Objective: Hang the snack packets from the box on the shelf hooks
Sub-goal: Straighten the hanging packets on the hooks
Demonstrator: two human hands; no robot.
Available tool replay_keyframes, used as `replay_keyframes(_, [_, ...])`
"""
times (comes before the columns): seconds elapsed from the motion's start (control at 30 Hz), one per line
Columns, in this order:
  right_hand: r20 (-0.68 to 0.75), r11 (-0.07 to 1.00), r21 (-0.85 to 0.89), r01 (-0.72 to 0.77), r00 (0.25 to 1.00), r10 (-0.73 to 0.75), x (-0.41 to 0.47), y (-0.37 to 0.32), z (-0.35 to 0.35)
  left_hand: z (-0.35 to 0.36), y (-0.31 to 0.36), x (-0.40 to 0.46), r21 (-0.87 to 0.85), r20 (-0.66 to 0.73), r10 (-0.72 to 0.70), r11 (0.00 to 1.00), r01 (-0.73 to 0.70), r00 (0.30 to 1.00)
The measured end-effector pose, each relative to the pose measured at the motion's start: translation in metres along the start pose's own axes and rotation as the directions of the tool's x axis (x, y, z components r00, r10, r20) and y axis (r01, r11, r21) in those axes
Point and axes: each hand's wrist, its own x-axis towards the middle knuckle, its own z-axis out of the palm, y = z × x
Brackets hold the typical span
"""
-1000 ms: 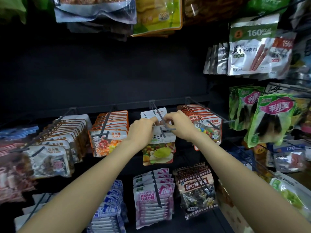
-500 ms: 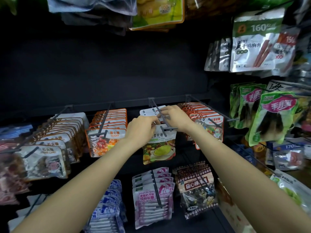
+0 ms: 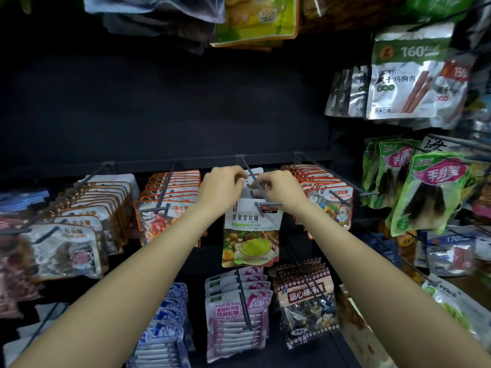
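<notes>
Since both hands, left hand [image 3: 221, 188] and right hand [image 3: 279, 188], pinch a white packet [image 3: 249, 191] threaded on the hook [image 3: 256, 185], each grip curled on its top corners, it slides back along that prong, away from the fruit-candy packet [image 3: 251, 235] hanging below-front.

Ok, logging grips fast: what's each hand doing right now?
Left hand: pinching the top of a white packet on the hook.
Right hand: pinching the same packet.

Both arms reach forward, left hand [image 3: 221, 187] and right hand [image 3: 281, 189] side by side, fingers curled
</notes>
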Motion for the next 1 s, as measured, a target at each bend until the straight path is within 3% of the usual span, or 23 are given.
replay_keyframes(0.17, [-0.022, 0.997, 0.051, -0.056, 0.998, 0.057, 0.005, 0.004, -0.002, -0.001, 0.005, 0.024, 0.165, 0.235, -0.089, 0.985, 0.051, 0.968])
replay_keyframes(0.4, [-0.009, 0.996, 0.074, 0.046, 0.999, -0.046, 0.003, 0.009, -0.009, 0.01, 0.002, 0.019, 0.165, 0.147, 0.045, 0.984, -0.069, 0.988])
replay_keyframes(0.7, [0.011, 0.975, -0.185, 0.125, 0.992, -0.125, -0.002, 0.012, -0.006, 0.001, 0.001, 0.013, 0.187, 0.141, 0.095, 0.975, -0.121, 0.985])
replay_keyframes(0.83, [0.002, 0.952, -0.259, 0.161, 0.986, -0.166, -0.004, 0.008, -0.008, -0.002, 0.003, 0.012, 0.121, 0.219, 0.089, 0.986, -0.117, 0.972])
replay_keyframes(1.0, [0.024, 0.973, -0.19, 0.128, 0.992, -0.126, -0.005, 0.004, -0.015, -0.008, 0.004, 0.016, 0.128, 0.314, 0.084, 0.983, -0.129, 0.946])
